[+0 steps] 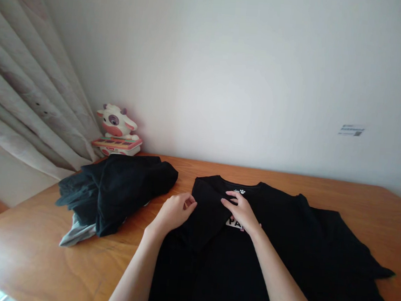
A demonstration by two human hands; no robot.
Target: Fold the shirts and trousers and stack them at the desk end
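Under L hand, curled narrow (can't tell if pinching), & R hand, spread, lies black tee; I'd smooth its fold flat w/o tugging.

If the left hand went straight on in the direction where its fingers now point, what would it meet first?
The left hand would most likely meet the folded-over part of the black shirt, directly ahead of it. Whether they already touch is hard to tell from this one view.

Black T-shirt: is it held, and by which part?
Cannot tell: left hand at folded edge of black T-shirt; right hand, open, near its neckline.
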